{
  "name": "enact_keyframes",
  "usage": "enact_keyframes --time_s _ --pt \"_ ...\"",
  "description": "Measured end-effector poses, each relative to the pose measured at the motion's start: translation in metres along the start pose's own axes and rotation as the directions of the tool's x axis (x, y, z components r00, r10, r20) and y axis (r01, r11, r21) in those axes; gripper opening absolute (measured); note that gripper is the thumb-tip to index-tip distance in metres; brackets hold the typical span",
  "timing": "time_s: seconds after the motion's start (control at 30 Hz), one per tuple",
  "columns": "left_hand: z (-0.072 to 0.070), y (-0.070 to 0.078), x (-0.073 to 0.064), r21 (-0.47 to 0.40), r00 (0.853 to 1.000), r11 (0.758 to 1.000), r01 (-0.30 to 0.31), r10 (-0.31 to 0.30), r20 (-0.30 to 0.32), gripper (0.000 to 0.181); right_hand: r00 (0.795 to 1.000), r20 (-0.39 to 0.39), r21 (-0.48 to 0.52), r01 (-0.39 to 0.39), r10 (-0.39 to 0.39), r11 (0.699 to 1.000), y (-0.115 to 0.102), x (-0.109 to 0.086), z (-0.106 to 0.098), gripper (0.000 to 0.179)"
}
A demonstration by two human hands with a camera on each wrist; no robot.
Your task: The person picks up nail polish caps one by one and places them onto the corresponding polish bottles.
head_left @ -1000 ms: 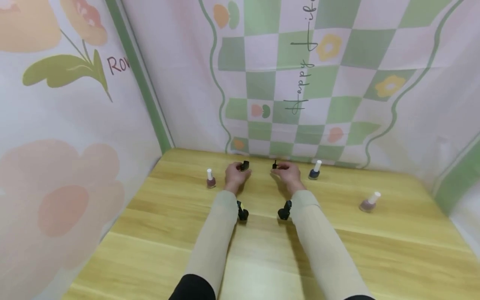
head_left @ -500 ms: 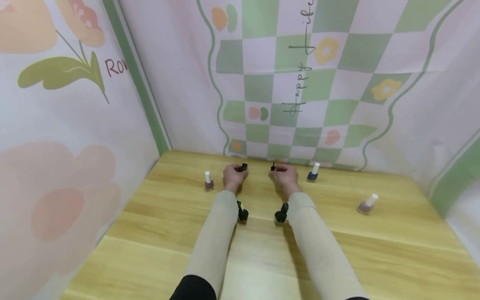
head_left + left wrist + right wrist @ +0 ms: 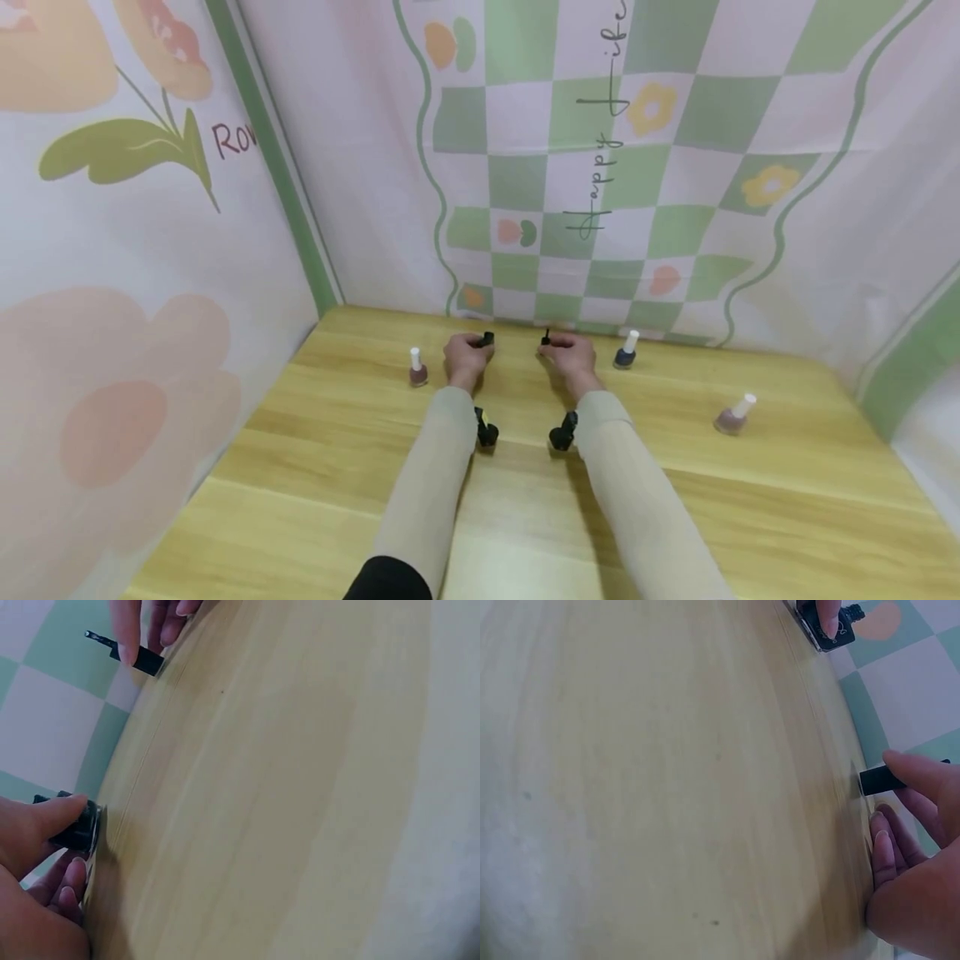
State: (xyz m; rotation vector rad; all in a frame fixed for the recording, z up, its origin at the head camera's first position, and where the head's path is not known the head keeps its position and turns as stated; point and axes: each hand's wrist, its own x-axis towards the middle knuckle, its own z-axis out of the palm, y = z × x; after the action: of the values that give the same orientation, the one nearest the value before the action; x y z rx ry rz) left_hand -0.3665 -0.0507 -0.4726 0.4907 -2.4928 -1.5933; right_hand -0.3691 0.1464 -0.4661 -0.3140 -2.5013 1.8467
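My left hand (image 3: 467,358) pinches an uncapped black nail polish bottle (image 3: 843,631) near the back of the table. In the right wrist view the bottle stands upright close to the wood, its threaded neck bare. To the right, my right hand (image 3: 574,358) pinches the bottle's black cap (image 3: 151,664) between thumb and finger. The brush (image 3: 97,637) on that cap points up, away from the tabletop, as the left wrist view shows. A gap of bare wood separates the two hands. Just right of the right hand stands a dark blue nail polish bottle (image 3: 624,358) with a white cap.
A mauve nail polish bottle (image 3: 418,373) stands left of the left hand, and a paler one (image 3: 731,420) farther right; both have white caps. The wooden table (image 3: 315,450) meets a checked fabric wall (image 3: 517,183) right behind the hands. Black cameras sit at both wrists.
The view has tilted slightly, so the whole scene sits a little lower. Both hands keep their hold on the bottle and the brush cap, with hardly any movement of their own.
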Motion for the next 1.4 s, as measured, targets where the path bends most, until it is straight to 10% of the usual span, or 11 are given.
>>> enact_keyframes --time_s 0.57,0.87,1.4 --pt "-0.013 0.004 -0.025 -0.135 0.982 0.987 -0.084 0.105 0.156 0.026 0.952 0.270 -0.082 0.171 -0.143 0.982 -0.007 -0.017 -0.024 0.035" --pt "-0.035 0.009 -0.035 -0.232 0.933 0.966 -0.115 0.186 0.309 0.027 0.885 0.371 -0.077 0.332 -0.282 0.940 -0.027 -0.037 -0.044 0.039" --pt "-0.049 0.017 -0.060 -0.395 0.822 0.902 -0.171 0.352 0.447 0.028 0.859 0.409 -0.098 0.377 -0.308 0.921 -0.036 -0.071 -0.072 0.038"
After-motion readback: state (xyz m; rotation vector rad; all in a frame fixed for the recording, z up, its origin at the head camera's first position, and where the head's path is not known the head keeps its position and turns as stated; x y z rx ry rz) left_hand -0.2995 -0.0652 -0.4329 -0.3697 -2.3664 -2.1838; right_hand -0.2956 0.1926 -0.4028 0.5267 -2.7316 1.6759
